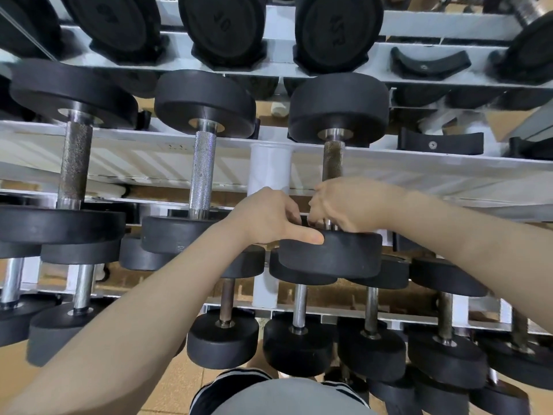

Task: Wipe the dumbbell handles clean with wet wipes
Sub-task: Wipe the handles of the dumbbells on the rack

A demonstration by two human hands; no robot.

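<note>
On the middle shelf, the right-hand dumbbell (332, 259) has black round heads and a dull knurled handle (332, 160). My right hand (350, 205) is curled round the lower end of that handle, just above the near head. My left hand (269, 217) holds the left edge of the near head, with its thumb along the rim and its fingers curled over the top face. No wet wipe shows; anything inside my right hand is hidden.
Two more dumbbells (202, 172) (73, 163) lie to the left on the same white rack (270, 169). Heavier ones fill the top shelf, and several smaller ones (299, 330) fill the bottom shelf near my body. Two black cradles (440, 143) sit bare at the right.
</note>
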